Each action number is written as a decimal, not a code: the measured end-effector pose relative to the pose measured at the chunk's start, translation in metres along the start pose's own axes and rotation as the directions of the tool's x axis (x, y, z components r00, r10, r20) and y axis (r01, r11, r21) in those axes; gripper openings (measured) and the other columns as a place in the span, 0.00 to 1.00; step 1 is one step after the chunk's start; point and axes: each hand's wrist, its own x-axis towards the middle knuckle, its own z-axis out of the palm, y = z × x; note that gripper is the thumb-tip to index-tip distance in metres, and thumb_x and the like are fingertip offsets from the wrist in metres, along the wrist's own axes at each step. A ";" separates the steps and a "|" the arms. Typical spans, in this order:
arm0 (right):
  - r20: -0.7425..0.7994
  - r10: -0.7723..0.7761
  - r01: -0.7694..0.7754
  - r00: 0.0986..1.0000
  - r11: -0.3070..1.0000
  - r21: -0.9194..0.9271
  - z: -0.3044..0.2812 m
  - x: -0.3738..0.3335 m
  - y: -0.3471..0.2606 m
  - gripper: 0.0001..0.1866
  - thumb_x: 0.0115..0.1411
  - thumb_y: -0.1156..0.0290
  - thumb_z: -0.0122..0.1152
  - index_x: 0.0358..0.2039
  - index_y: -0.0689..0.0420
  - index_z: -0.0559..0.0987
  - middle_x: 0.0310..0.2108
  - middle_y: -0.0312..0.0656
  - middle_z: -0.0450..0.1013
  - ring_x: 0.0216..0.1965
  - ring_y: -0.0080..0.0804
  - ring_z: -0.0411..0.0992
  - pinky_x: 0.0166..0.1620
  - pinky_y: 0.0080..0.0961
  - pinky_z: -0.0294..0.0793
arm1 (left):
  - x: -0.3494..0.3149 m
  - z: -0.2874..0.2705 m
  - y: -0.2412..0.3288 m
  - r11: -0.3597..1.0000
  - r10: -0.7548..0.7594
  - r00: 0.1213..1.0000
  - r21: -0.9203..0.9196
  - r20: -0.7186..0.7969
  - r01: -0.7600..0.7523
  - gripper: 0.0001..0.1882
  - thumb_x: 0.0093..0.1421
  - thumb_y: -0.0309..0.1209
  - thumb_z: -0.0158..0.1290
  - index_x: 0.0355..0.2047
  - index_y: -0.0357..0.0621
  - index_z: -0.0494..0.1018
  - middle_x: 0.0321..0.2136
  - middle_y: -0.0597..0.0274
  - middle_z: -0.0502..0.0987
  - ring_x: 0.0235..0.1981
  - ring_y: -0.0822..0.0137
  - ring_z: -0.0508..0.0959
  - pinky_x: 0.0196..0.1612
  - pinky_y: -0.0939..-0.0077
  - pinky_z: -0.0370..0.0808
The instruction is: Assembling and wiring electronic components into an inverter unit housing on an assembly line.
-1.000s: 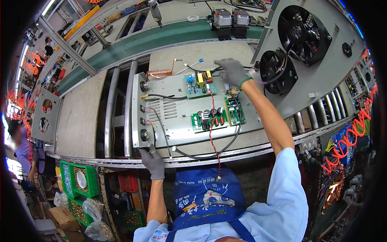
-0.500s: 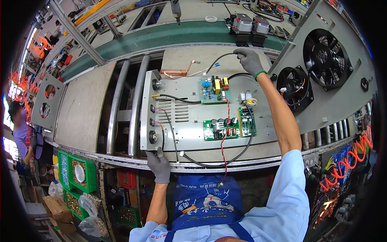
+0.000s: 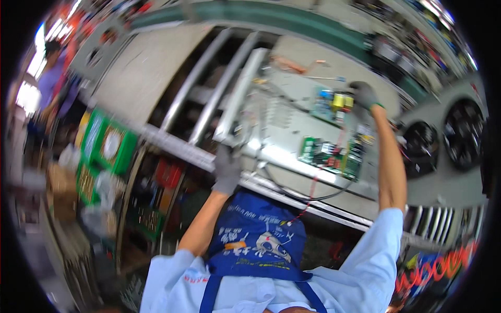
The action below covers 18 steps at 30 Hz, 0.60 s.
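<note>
A grey metal chassis (image 3: pixel 266 145) lies tilted in view on the conveyor, smeared by motion. My left hand (image 3: pixel 228 168), gloved in grey, grips its near left corner. Over the far right part of the chassis is my gloved right hand (image 3: pixel 364 95), beside a circuit board (image 3: pixel 326 111) with yellow and blue parts. Blur hides its fingertips and whether a cable is in them. Nearer to me sits a green circuit board (image 3: pixel 331 155). A black cable (image 3: pixel 305 199) loops over the front edge, and a red twisted wire (image 3: pixel 312 194) hangs down beside it.
A grey panel with two black fans (image 3: pixel 420 148) stands at the right. Metal rollers (image 3: pixel 195 81) and a flat board (image 3: pixel 148 73) lie left of the chassis. Green bins (image 3: pixel 112 142) of small parts stand lower left. Another person (image 3: pixel 55 78) is at the far left.
The whole view has turned and shifted, with blur. My right hand, earlier raised with a black cable, is now close beside the board with yellow parts. My left hand stays at the chassis corner.
</note>
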 end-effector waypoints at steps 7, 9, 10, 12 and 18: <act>-0.300 -0.071 0.119 0.951 0.982 0.144 -0.003 -0.053 0.004 0.24 0.68 0.68 0.53 0.63 0.60 0.72 0.62 0.48 0.72 0.62 0.37 0.70 0.63 0.30 0.67 | -0.081 0.023 0.004 0.979 -0.084 0.993 0.194 0.088 0.066 0.31 0.57 0.30 0.58 0.61 0.38 0.65 0.54 0.43 0.71 0.54 0.46 0.73 0.57 0.57 0.73; -0.356 -0.155 0.218 0.921 0.965 0.144 0.006 -0.071 0.037 0.23 0.70 0.66 0.52 0.63 0.61 0.72 0.63 0.48 0.70 0.63 0.37 0.68 0.64 0.31 0.64 | -0.114 0.014 0.011 0.985 0.065 0.983 0.145 0.173 -0.091 0.28 0.59 0.32 0.58 0.60 0.39 0.68 0.55 0.44 0.71 0.55 0.46 0.72 0.58 0.56 0.72; -0.376 -0.157 0.232 0.913 0.959 0.163 0.010 -0.084 0.034 0.23 0.71 0.65 0.51 0.63 0.61 0.72 0.63 0.47 0.70 0.64 0.37 0.68 0.65 0.32 0.64 | -0.128 0.006 0.010 0.985 0.115 0.968 0.097 0.225 -0.140 0.27 0.60 0.32 0.57 0.59 0.39 0.68 0.56 0.45 0.71 0.57 0.47 0.71 0.58 0.57 0.72; -0.417 -0.182 0.228 0.891 0.972 0.063 0.006 -0.116 0.019 0.23 0.72 0.64 0.52 0.62 0.61 0.73 0.63 0.46 0.71 0.63 0.39 0.68 0.65 0.33 0.63 | -0.153 -0.010 0.004 0.984 0.101 0.985 0.129 0.142 -0.120 0.25 0.61 0.32 0.57 0.58 0.39 0.70 0.55 0.45 0.72 0.55 0.46 0.73 0.58 0.57 0.73; -0.443 -0.130 0.287 0.887 0.907 0.308 0.006 -0.171 -0.060 0.22 0.73 0.65 0.52 0.61 0.65 0.73 0.61 0.47 0.72 0.61 0.35 0.69 0.65 0.31 0.66 | -0.250 -0.106 -0.108 0.877 -0.274 0.933 0.338 -0.234 0.342 0.18 0.62 0.34 0.55 0.50 0.38 0.77 0.47 0.47 0.79 0.52 0.48 0.78 0.55 0.59 0.75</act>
